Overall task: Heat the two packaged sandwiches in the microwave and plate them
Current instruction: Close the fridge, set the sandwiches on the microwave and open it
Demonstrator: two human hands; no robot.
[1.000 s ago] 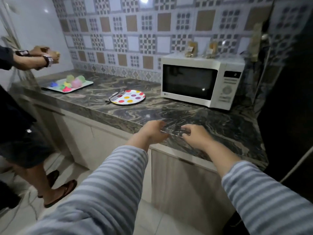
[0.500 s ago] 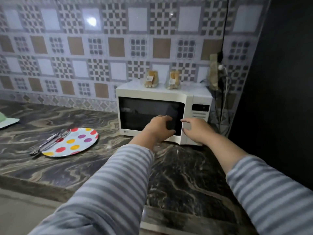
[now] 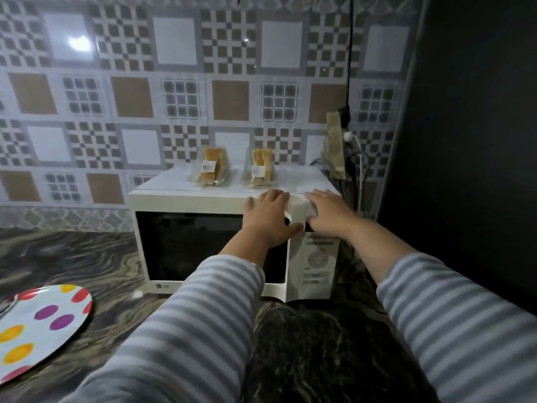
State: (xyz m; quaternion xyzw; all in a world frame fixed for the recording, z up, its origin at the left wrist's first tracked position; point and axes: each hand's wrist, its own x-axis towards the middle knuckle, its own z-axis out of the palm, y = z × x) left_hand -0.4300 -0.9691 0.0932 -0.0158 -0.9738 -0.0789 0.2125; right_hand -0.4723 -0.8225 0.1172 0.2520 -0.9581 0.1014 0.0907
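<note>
1. Two packaged sandwiches are standing on top of the white microwave (image 3: 220, 196), side by side toward its back edge: the left sandwich (image 3: 211, 167) and the right sandwich (image 3: 260, 169), each in a clear wrapper with a small label on the front. They are sitting a little apart from each other, and neither hand is touching them.
2. The microwave is sitting on the dark marbled counter (image 3: 87, 263) against the patterned tile wall (image 3: 180, 82), with its dark-windowed door closed.
3. The left hand (image 3: 268, 219) is lying flat against the upper right corner of the door, fingers straight and reaching up to the top front edge, thumb stretched toward the control panel (image 3: 316, 263); it is gripping nothing.
4. The right hand (image 3: 327, 212) is resting palm down over the top of the control panel, fingers extended across the top front edge, likewise holding nothing.
5. Both arms are wearing grey striped sleeves (image 3: 180, 330).
6. A white plate with coloured dots (image 3: 35, 327) is lying on the counter at the lower left, well apart from the microwave.
7. A white cable (image 3: 360, 164) is hanging by the wall just right of the microwave.
</note>
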